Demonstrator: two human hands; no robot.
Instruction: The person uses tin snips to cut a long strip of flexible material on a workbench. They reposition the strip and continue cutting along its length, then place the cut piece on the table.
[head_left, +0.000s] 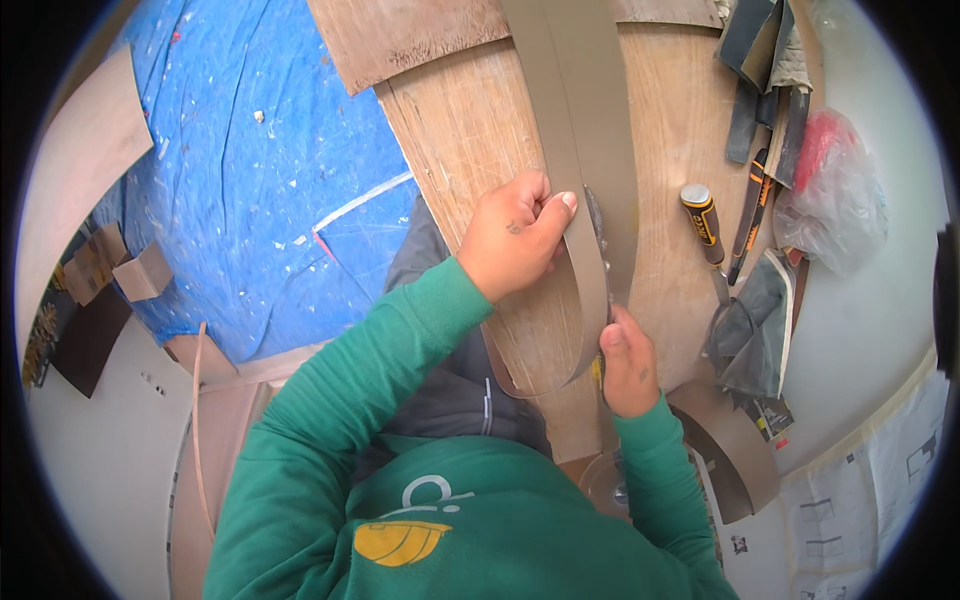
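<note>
A long grey-taupe sheet lies lengthwise on the wooden board, with a narrow curled strip of the same colour looping downward from it. My left hand pinches this strip near the middle, thumb on top. Lower and to the right, my right hand is closed beside the sheet's edge; a bit of yellow shows under it, but what it grips is mostly hidden. A dark, narrow object runs along the cut edge between my hands, too obscured to identify.
A yellow-and-black handled tool, a black-and-orange tool, dark scraps, a grey folded piece and a red-and-clear plastic bag lie rightward. Blue tarp covers the floor leftward, with cardboard pieces and curved panels.
</note>
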